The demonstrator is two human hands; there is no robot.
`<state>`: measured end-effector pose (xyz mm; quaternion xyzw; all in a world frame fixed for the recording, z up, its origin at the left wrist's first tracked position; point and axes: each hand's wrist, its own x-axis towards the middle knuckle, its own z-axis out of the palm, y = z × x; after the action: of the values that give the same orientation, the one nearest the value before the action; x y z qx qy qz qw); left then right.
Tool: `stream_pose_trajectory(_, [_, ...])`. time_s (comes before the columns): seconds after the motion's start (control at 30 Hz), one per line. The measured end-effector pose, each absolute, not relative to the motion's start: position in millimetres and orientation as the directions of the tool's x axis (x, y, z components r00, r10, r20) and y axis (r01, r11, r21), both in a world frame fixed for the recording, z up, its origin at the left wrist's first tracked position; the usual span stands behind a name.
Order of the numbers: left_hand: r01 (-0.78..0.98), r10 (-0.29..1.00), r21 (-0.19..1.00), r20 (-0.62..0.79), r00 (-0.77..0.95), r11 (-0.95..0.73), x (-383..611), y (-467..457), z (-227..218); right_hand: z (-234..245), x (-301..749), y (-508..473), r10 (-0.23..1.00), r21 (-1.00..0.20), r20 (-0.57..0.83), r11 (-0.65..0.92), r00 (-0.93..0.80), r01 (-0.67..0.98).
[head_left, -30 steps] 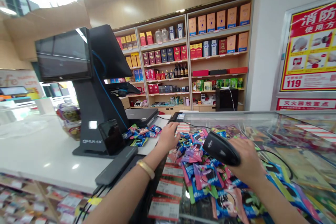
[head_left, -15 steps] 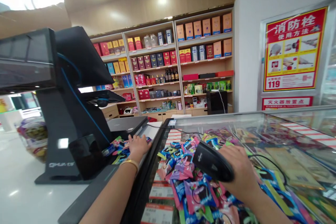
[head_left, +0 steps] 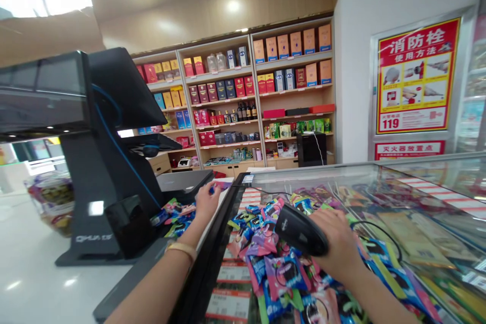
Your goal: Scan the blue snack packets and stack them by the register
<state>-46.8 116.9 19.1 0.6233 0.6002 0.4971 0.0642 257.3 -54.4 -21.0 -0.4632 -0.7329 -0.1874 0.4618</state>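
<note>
My right hand (head_left: 337, 240) is wrapped around a black barcode scanner (head_left: 299, 230), whose head points left above a pile of candy packets (head_left: 281, 273). These are small wrapped pieces in blue, pink and green. On the left, my left hand (head_left: 207, 202) is closed on a small candy packet (head_left: 224, 185), of which a blue and purple part shows past the fingers. Beside that hand, more candy packets (head_left: 176, 215) lie at the foot of the black checkout terminal (head_left: 117, 187). A band circles my left wrist.
The pile rests on a glass display counter (head_left: 311, 174) holding packaged goods and price labels. A dark cable (head_left: 379, 225) loops to the right of my right hand. Shelves (head_left: 224, 93) of boxes and bottles stand behind. A red fire-hydrant poster (head_left: 417, 78) hangs right.
My left hand, spread over the packets by the terminal before, has closed on one and moved slightly up and right. The scanner stays in my right hand, shifted slightly left in view.
</note>
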Motion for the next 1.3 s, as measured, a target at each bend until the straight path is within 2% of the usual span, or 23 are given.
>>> stream_pose_trajectory(0.07, [0.492,0.809,0.797,0.522,-0.271,-0.35,-29.4,102.0,21.6,-18.6,255.3,-55.5,0.496,-0.176,0.861,0.495,-0.111,0.851])
stream_pose_trajectory(0.1, [0.181,0.828,0.892,0.452,-0.33,-0.415,-20.0,92.8,21.9,-17.5,254.5,-56.0,0.492,-0.179,0.865,0.494,-0.104,0.851])
stream_pose_trajectory(0.13, [-0.152,0.871,0.894,0.351,-0.345,-0.421,-10.7,83.1,21.7,-16.6,253.9,-56.3,0.486,-0.173,0.868,0.496,-0.107,0.851])
stream_pose_trajectory(0.17, [-0.4,0.916,0.84,0.247,-0.317,-0.365,-2.0,73.3,21.1,-16.0,253.4,-56.4,0.478,-0.162,0.871,0.498,-0.114,0.852])
stream_pose_trajectory(0.2, [-0.575,0.959,0.776,0.133,-0.251,-0.259,5.6,63.9,20.1,-15.8,253.0,-56.3,0.471,-0.152,0.874,0.5,-0.121,0.853])
stream_pose_trajectory(0.27, [-0.762,0.993,0.646,-0.045,-0.11,-0.055,16.9,48.7,16.8,-16.2,252.0,-55.8,0.467,-0.153,0.877,0.499,-0.116,0.853])
stream_pose_trajectory(0.33, [-0.842,0.991,0.533,-0.135,0.016,0.086,22.6,39.2,11.7,-16.8,250.7,-55.6,0.473,-0.179,0.876,0.497,-0.092,0.849])
stream_pose_trajectory(0.4, [-0.874,0.983,0.456,-0.142,0.113,0.167,24.3,34.7,5.4,-16.6,249.2,-56.2,0.476,-0.191,0.875,0.502,-0.085,0.843])
stream_pose_trajectory(0.47, [-0.873,0.979,0.442,-0.112,0.171,0.203,24.6,32.6,-0.1,-14.8,248.0,-57.8,0.471,-0.182,0.877,0.507,-0.094,0.842])
stream_pose_trajectory(0.67, [-0.77,0.993,0.636,0.053,0.106,0.049,29.9,24.7,-6.5,-6.7,245.4,-64.5,0.521,-0.176,0.838,0.538,-0.162,0.825])
stream_pose_trajectory(0.87, [-0.646,0.977,0.758,0.196,0.086,-0.095,35.9,17.9,-10.2,-5.1,244.0,-66.7,0.565,-0.173,0.805,0.516,-0.182,0.839])
stream_pose_trajectory(1.07, [-0.559,0.976,0.822,0.196,0.093,-0.111,39.2,15.9,-11.2,-5.2,244.8,-66.5,0.59,-0.164,0.783,0.502,-0.198,0.849])
stream_pose_trajectory(1.3, [-0.559,0.976,0.823,0.189,0.111,-0.096,40.2,17.6,-13.9,-6.5,247.2,-65.9,0.627,-0.208,0.759,0.485,-0.172,0.849])
